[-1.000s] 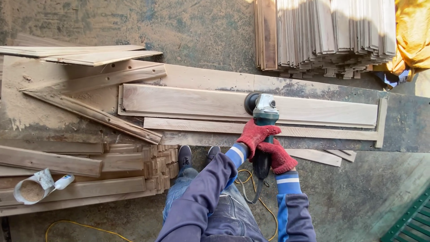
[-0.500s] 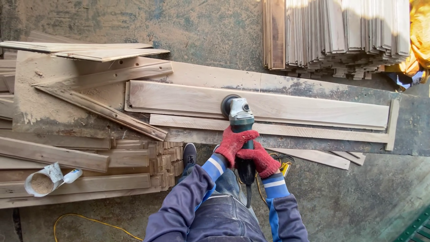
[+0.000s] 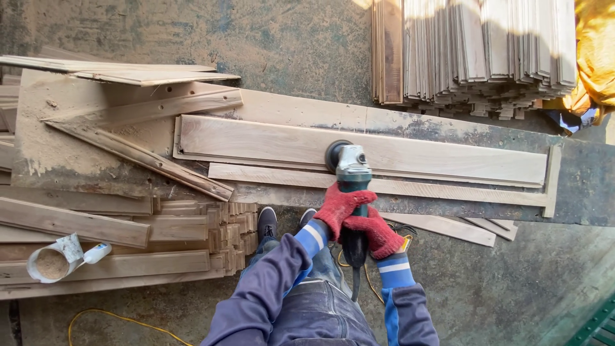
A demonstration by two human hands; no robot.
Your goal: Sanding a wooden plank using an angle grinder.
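Observation:
A green and grey angle grinder [image 3: 351, 168] rests with its dark disc on a long pale wooden board [image 3: 448, 157] lying across a low bench. My left hand [image 3: 341, 206], in a red glove, wraps the grinder's body just behind the head. My right hand [image 3: 378, 232], also red-gloved, grips the black rear handle closer to me. The grinder's cord hangs down between my legs. A thinner wooden strip [image 3: 448, 189] lies along the near edge of the board.
A stack of boards on edge [image 3: 474, 51] stands at the back right beside a yellow cloth [image 3: 596, 57]. Loose planks and sawdust [image 3: 96, 138] lie left. A cut container of sawdust [image 3: 52, 259] sits on stacked planks [image 3: 128, 237]. A yellow cable [image 3: 122, 320] trails on the floor.
The grinder slid left along the board from about its middle, then came slightly back to the right. Both hands kept their grip on it.

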